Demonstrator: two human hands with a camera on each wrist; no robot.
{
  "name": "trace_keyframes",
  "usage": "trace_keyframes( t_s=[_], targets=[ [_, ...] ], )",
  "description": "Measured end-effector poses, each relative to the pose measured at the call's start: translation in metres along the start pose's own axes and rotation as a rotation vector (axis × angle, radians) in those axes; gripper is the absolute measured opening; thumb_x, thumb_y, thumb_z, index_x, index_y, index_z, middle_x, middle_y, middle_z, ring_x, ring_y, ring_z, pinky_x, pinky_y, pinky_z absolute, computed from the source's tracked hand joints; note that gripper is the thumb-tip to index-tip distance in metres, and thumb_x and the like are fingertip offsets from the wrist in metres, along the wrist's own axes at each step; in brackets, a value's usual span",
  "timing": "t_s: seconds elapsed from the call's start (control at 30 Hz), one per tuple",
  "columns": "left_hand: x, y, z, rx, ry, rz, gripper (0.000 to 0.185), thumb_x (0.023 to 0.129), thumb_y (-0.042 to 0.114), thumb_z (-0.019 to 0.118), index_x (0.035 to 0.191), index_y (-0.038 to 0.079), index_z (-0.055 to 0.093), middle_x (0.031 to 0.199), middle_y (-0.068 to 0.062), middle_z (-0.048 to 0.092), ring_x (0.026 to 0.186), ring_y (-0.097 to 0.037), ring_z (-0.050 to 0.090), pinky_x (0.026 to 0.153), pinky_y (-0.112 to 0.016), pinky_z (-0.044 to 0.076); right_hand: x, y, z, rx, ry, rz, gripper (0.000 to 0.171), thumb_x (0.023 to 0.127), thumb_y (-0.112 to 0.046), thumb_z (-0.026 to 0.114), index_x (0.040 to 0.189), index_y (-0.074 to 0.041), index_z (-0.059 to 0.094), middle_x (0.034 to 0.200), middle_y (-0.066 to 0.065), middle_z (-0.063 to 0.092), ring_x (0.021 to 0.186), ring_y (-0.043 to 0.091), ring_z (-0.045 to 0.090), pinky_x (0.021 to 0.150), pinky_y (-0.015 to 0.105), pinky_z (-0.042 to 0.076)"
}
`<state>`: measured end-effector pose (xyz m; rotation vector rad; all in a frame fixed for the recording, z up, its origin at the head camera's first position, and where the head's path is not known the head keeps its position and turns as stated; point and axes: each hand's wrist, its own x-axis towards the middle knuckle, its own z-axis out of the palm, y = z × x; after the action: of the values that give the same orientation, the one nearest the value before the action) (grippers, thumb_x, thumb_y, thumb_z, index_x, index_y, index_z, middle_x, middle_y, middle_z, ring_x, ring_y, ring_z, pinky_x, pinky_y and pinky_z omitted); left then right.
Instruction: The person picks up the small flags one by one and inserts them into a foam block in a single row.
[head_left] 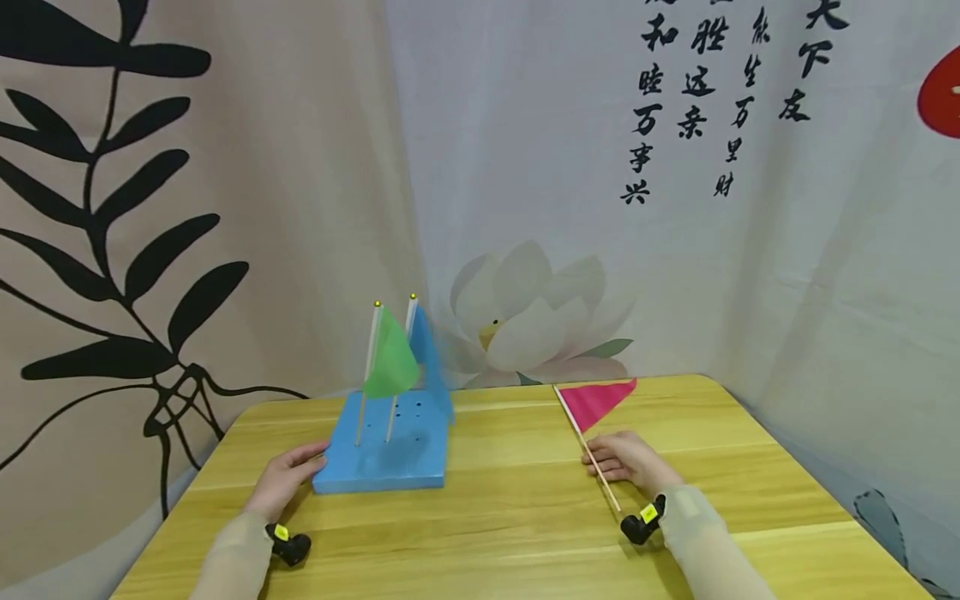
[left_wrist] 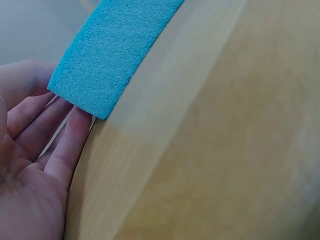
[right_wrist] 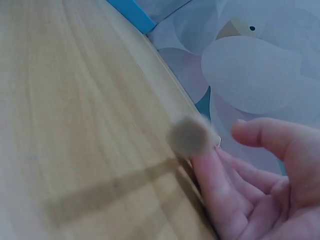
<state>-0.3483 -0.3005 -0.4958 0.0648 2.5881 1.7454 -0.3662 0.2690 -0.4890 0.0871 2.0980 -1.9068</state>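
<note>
A blue foam block [head_left: 420, 467] with small holes in its top lies on the table, left of centre. Two small flags stand in it: a green flag [head_left: 391, 358] in front and a blue flag [head_left: 429, 358] behind. My left hand [head_left: 288, 477] touches the block's left edge; in the left wrist view its fairly straight fingers [left_wrist: 62, 155] meet the foam's corner. To the right, my right hand [head_left: 626, 458] holds a pink flag [head_left: 596, 403] by its thin wooden stick, tilted with the cloth away from me. Close to the right wrist camera, the stick's end [right_wrist: 190, 137] is blurred.
The wooden table [head_left: 517, 533] ends at a curved far edge just behind the block. Beyond it hangs a pale curtain [head_left: 517, 150] printed with leaves, a lotus and dark writing. Each wrist carries a black strapped device [head_left: 643, 521].
</note>
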Motion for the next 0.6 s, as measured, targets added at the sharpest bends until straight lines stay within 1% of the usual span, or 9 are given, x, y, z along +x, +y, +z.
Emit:
trace_keyframes(
  t_s=[0.13, 0.23, 0.3, 0.4, 0.53, 0.6],
  targets=[
    [0.0003, 0.0003, -0.0015, 0.012, 0.01, -0.01, 0.056, 0.099, 0.031, 0.059, 0.143, -0.002, 0.045, 0.145, -0.022, 0.043, 0.125, -0.028, 0.049, 0.1, -0.036, 0.046, 0.0009, -0.0006, 0.0012, -0.021, -0.016, 0.003, 0.03, 0.097, -0.017, 0.058, 0.106, 0.011, 0.065, 0.087, 0.011, 0.072, 0.072, 0.019, 0.07, 0.062, 0.028, 0.058],
    [0.0006, -0.0007, -0.0023, 0.029, 0.02, -0.025, 0.057, 0.098, 0.032, 0.059, 0.143, -0.001, 0.045, 0.145, -0.021, 0.043, 0.124, -0.026, 0.049, 0.098, -0.033, 0.046, 0.0007, -0.0005, 0.0018, -0.028, -0.035, -0.008, 0.031, 0.097, -0.016, 0.058, 0.109, 0.012, 0.064, 0.088, 0.01, 0.072, 0.072, 0.019, 0.07, 0.062, 0.027, 0.058],
    [0.001, -0.0009, -0.0026, 0.025, 0.022, -0.029, 0.057, 0.098, 0.032, 0.059, 0.143, -0.001, 0.045, 0.145, -0.022, 0.043, 0.125, -0.028, 0.049, 0.098, -0.035, 0.046, 0.0004, -0.0002, 0.0015, -0.024, -0.05, -0.024, 0.032, 0.098, -0.016, 0.058, 0.113, 0.013, 0.063, 0.089, 0.011, 0.071, 0.073, 0.019, 0.07, 0.063, 0.027, 0.058],
    [0.0018, -0.0004, -0.0023, 0.017, 0.018, -0.028, 0.057, 0.098, 0.032, 0.059, 0.143, -0.002, 0.045, 0.145, -0.022, 0.043, 0.124, -0.027, 0.049, 0.099, -0.037, 0.046, 0.0006, 0.0007, -0.0001, 0.005, -0.058, -0.042, 0.034, 0.099, -0.013, 0.055, 0.12, 0.014, 0.057, 0.09, 0.011, 0.071, 0.074, 0.019, 0.07, 0.065, 0.029, 0.058],
    [0.0026, 0.0006, -0.0012, 0.008, 0.018, -0.041, 0.057, 0.098, 0.032, 0.059, 0.143, -0.001, 0.046, 0.145, -0.021, 0.043, 0.118, -0.015, 0.053, 0.096, -0.031, 0.047, 0.0016, 0.0007, -0.0014, 0.08, -0.054, -0.067, 0.039, 0.1, -0.009, 0.051, 0.13, 0.015, 0.047, 0.096, 0.009, 0.07, 0.079, 0.02, 0.069, 0.068, 0.031, 0.059],
    [0.0026, 0.0013, -0.0007, 0.01, 0.015, -0.036, 0.057, 0.098, 0.031, 0.059, 0.143, -0.001, 0.045, 0.145, -0.021, 0.043, 0.118, -0.016, 0.053, 0.096, -0.03, 0.048, 0.0026, -0.0004, -0.0008, 0.127, -0.047, -0.079, 0.042, 0.1, -0.009, 0.051, 0.134, 0.014, 0.042, 0.1, 0.009, 0.07, 0.082, 0.021, 0.069, 0.069, 0.032, 0.059]
  ],
)
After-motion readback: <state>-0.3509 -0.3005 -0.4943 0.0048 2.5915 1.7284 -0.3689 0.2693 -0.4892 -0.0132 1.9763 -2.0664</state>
